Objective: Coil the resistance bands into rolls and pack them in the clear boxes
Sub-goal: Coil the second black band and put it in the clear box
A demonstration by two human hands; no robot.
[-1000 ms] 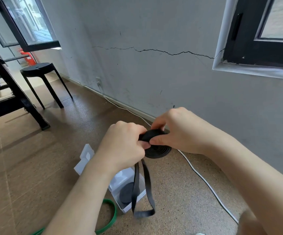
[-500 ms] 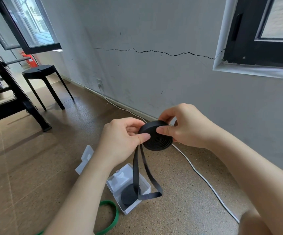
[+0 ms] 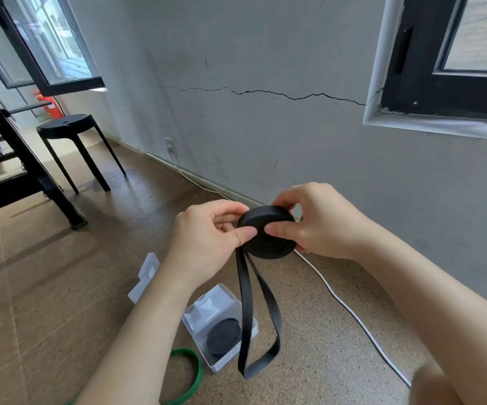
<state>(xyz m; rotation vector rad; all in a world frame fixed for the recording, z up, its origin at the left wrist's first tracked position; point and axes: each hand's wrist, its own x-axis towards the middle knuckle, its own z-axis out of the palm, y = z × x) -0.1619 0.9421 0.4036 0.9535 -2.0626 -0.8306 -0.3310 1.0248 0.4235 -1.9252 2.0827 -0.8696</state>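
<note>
Speckled brown floor (image 3: 61, 287), grey cracked wall (image 3: 265, 141) behind. Nearest: green band (image 3: 197, 372) flat on the floor, partly hidden by the left forearm. Just beside it an open clear box (image 3: 210, 306) with a finished black roll (image 3: 223, 336) lying inside. Second clear box (image 3: 146, 277) a bit further left, half covered by the arm; contents not readable.

Above the boxes, both hands hold the black band coil (image 3: 267, 235) in the air. Left hand (image 3: 207, 244) pinches its left edge, thumb on the flat face. Right hand (image 3: 318, 223) grips the right side, thumb on the face, fingers curled behind. Uncoiled tail (image 3: 274, 317) hangs as a loop in front of the open box.

White cable (image 3: 353, 314) runs along the floor by the wall. Far left: black stool (image 3: 70, 130).
</note>
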